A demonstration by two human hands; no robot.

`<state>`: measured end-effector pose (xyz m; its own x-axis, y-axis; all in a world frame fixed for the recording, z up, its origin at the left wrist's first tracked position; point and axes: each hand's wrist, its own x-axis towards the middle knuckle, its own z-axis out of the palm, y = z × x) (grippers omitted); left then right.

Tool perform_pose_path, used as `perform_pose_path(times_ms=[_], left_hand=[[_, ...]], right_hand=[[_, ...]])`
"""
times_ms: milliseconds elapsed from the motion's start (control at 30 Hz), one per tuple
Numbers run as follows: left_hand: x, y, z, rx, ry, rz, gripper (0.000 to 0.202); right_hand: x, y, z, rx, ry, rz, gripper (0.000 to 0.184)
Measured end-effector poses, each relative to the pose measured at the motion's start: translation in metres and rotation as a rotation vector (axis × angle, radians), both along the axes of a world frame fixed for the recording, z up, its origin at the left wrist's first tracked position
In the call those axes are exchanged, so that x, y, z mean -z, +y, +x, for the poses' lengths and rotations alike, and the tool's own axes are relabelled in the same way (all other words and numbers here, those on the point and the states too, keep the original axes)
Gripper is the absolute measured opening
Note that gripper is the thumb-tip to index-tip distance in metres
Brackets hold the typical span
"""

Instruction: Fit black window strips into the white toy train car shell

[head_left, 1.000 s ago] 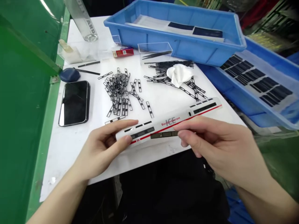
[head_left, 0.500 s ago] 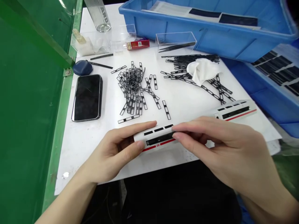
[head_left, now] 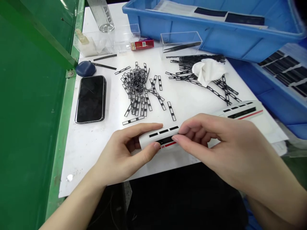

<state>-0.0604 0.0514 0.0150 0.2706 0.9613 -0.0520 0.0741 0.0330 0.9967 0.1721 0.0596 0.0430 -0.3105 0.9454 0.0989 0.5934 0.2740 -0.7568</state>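
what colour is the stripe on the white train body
The stripe is red, clearest in the head view.

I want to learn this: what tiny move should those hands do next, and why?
Maybe the right hand should press gently along the dark side strip. The left hand holds one end of the white train body, which should steady it, and the right hand's fingers are at the strip. They hide part of it, so I can't tell whether it sits flat.
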Motion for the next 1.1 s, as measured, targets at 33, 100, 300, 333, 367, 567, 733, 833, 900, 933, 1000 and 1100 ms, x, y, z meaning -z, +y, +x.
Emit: perform_pose_path(times_ms=[33, 100, 300, 333, 367, 567, 733, 833, 900, 933, 1000, 1100], left_hand=[[0.000, 0.000, 0.001, -0.008, -0.009, -0.005, 0.033], [-0.001, 0.001, 0.003, -0.021, -0.017, -0.022, 0.031], [0.002, -0.001, 0.003, -0.097, -0.043, -0.049, 0.026], [0.004, -0.002, 0.002, -0.128, -0.062, -0.044, 0.026], [0.007, -0.003, 0.001, -0.162, -0.093, -0.038, 0.027], [0.014, -0.016, 0.004, -0.268, -0.309, 0.007, 0.034], [0.006, -0.030, 0.022, -0.256, -0.326, 0.073, 0.045], [0.007, -0.033, 0.028, -0.233, -0.288, 0.112, 0.045], [0.010, -0.032, 0.028, -0.173, -0.238, 0.110, 0.042], [0.011, -0.031, 0.027, -0.131, -0.217, 0.101, 0.042], [0.013, -0.029, 0.024, -0.058, -0.203, 0.068, 0.041], [0.014, -0.026, 0.021, -0.016, -0.225, 0.035, 0.040]], right_hand=[[0.000, 0.000, 0.000, 0.005, -0.012, 0.005, 0.011], [0.001, 0.001, -0.001, 0.032, -0.047, 0.008, 0.013], [0.008, -0.020, -0.006, 0.198, 0.141, -0.038, 0.014], [0.010, -0.026, -0.008, 0.263, 0.211, -0.043, 0.015], [0.013, -0.032, -0.011, 0.325, 0.276, -0.052, 0.016], [0.022, -0.040, -0.034, 0.317, 0.719, -0.215, 0.041], [0.015, -0.037, -0.048, 0.289, 0.926, -0.269, 0.033], [0.016, -0.037, -0.046, 0.202, 0.920, -0.322, 0.023], [0.020, -0.037, -0.041, 0.146, 0.911, -0.349, 0.022], [0.022, -0.037, -0.038, 0.125, 0.902, -0.359, 0.022], [0.026, -0.036, -0.032, 0.102, 0.881, -0.369, 0.020], [0.030, -0.034, -0.026, 0.067, 0.852, -0.381, 0.018]])
